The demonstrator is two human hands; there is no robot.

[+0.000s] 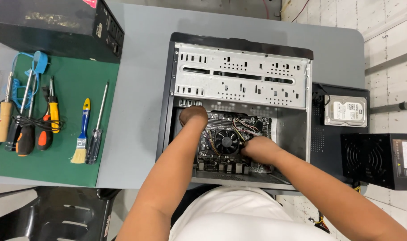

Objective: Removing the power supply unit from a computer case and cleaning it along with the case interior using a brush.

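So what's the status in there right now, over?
Both hands inside open computer case. Left hand at motherboard's upper left; right hand beside cooler fan. Loose wires crowd the fan.

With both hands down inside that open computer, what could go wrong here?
The right hand works among thin coloured wires beside the cooler fan; a tug might loosen or snag one. The left hand sits close under the perforated metal drive cage, whose edges could scrape it. The blue wrist strap lies on the green mat, so static might reach the motherboard.
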